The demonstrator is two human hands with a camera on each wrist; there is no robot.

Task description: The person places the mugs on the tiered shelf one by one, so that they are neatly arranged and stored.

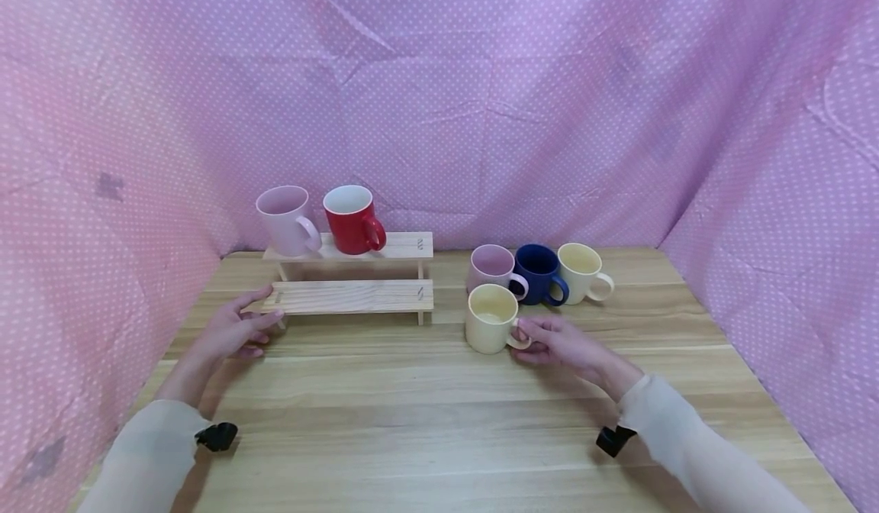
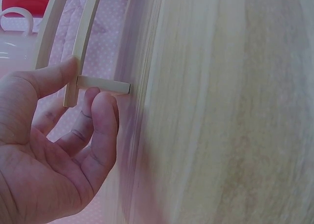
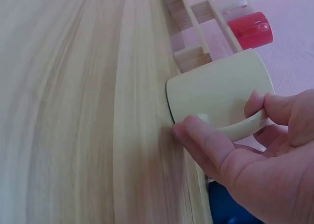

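My right hand (image 1: 559,347) grips a pale yellow mug (image 1: 489,326) by its handle, thumb on top, as the right wrist view shows. The mug is upright, its base at or very near the tabletop. My left hand (image 1: 233,328) holds the left end of a two-step wooden rack (image 1: 357,297), thumb against the lower board and the other fingers around its end. On the rack's upper board stand a light pink mug (image 1: 284,227) and a red mug (image 1: 352,227) with a white inside. The lower board bears no mug.
Behind the held mug, a pink mug (image 1: 489,262), a dark blue mug (image 1: 538,272) and another yellow mug (image 1: 578,275) stand in a row. The wooden table (image 1: 426,421) is bordered by pink dotted cloth (image 1: 439,116) at the back and sides.
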